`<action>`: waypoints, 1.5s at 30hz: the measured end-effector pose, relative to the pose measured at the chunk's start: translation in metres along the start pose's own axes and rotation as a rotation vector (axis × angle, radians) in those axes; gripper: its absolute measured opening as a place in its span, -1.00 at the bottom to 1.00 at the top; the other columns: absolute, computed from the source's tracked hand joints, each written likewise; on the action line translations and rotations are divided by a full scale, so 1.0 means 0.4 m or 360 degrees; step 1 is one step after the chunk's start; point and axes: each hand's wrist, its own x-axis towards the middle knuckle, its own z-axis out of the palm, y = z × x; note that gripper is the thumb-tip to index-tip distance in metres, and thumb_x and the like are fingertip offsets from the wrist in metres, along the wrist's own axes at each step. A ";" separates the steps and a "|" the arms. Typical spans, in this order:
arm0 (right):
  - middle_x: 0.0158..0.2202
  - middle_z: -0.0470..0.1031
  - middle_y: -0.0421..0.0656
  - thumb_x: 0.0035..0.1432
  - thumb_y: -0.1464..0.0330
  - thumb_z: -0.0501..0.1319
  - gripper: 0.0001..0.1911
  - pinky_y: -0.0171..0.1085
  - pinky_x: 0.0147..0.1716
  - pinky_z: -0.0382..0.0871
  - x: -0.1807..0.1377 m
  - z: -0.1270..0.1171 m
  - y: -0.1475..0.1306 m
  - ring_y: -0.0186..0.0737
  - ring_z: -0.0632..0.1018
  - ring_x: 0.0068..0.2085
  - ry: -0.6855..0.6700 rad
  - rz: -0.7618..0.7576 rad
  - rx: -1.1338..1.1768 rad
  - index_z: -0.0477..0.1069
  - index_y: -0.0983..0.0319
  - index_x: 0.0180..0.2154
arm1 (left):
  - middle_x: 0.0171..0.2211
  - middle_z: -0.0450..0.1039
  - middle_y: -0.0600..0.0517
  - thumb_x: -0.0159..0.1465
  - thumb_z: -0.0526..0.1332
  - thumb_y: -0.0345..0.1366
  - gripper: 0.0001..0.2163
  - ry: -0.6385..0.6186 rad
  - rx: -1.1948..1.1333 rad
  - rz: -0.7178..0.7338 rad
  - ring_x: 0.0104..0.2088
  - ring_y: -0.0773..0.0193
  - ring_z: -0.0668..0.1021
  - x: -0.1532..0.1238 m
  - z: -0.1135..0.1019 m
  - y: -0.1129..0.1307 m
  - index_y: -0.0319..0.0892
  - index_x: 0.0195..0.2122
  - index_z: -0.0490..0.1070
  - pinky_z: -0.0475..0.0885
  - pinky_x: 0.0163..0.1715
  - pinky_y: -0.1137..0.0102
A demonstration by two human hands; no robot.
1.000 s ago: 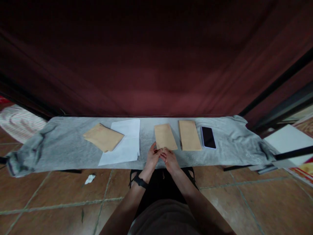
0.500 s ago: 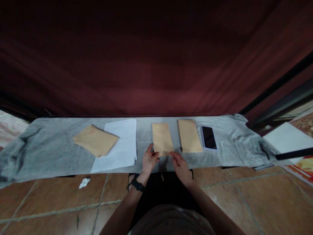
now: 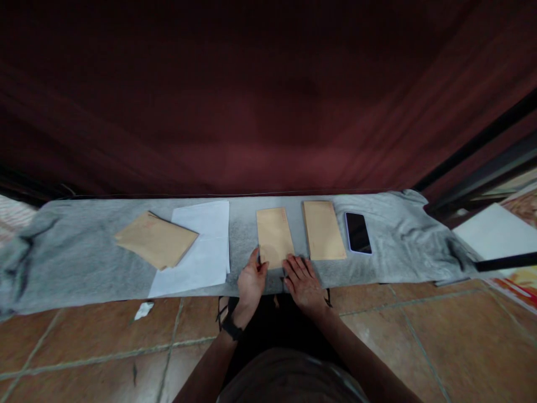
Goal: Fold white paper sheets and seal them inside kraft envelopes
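A brown paper envelope (image 3: 274, 232) lies upright in front of me on the grey cloth. My left hand (image 3: 251, 280) grips its lower left edge, thumb on top and fingers along the side. Flat and palm down, my right hand (image 3: 304, 280) rests with spread fingers at the envelope's lower right corner, fingertips touching it. A neat stack of similar brown envelopes (image 3: 324, 230) sits just to the right. On the left, a looser pile of brown envelopes (image 3: 157, 239) partly covers white paper sheets (image 3: 210, 246).
A phone (image 3: 358, 233) with a pale purple edge lies right of the envelope stack. The grey cloth (image 3: 84, 252) covers a narrow surface against a dark red curtain (image 3: 268, 123). A crumpled white scrap (image 3: 144, 310) is on the tiled floor (image 3: 104, 336).
My right hand has gone from pinching the envelope's lower edge to lying flat with fingers spread. My left hand still holds the left edge, slightly lower. The view has shifted a little.
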 end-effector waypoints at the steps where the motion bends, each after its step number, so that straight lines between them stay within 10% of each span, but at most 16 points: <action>1: 0.38 0.22 -0.08 0.42 0.29 0.08 -0.47 0.06 0.40 0.03 -0.002 0.002 -0.001 -0.05 0.28 0.37 0.0008 -0.0003 0.0005 0.18 0.21 0.36 | -0.26 0.63 0.00 0.36 0.23 -0.30 -0.56 0.0017 0.0058 0.0035 -0.31 0.17 0.65 -0.002 0.000 -0.006 -0.09 0.27 0.31 0.47 -0.34 0.38; 9: 0.36 0.27 -0.06 0.43 0.32 0.04 -0.47 -0.01 0.38 0.09 -0.008 0.009 0.001 -0.10 0.30 0.35 0.0046 -0.0043 0.0137 0.15 0.26 0.36 | 0.26 0.36 -0.13 0.46 0.02 -0.27 -0.63 0.0172 0.0109 0.1130 0.30 0.12 0.36 0.145 0.058 0.054 -0.17 0.24 0.33 0.32 0.27 0.16; 18: 0.26 0.41 -0.03 0.42 0.32 0.06 -0.46 -0.02 0.33 0.13 -0.007 0.005 0.003 -0.10 0.36 0.29 0.0038 0.0004 0.0238 0.15 0.23 0.37 | 0.42 0.08 -0.13 0.48 -0.10 -0.13 -0.47 -0.0041 0.0633 0.1165 0.43 0.10 0.10 0.421 0.131 0.143 -0.26 0.40 0.08 -0.02 0.42 0.08; 45: 0.16 0.46 0.03 0.35 0.40 0.05 -0.56 0.05 0.31 0.17 -0.018 0.010 0.013 -0.08 0.39 0.25 0.0086 -0.0027 0.0311 0.32 0.26 0.22 | 0.42 0.10 0.00 0.52 -0.16 -0.14 -0.53 -0.0396 0.0574 0.1596 0.43 0.30 0.09 0.130 0.079 0.029 -0.11 0.39 0.13 -0.05 0.42 0.21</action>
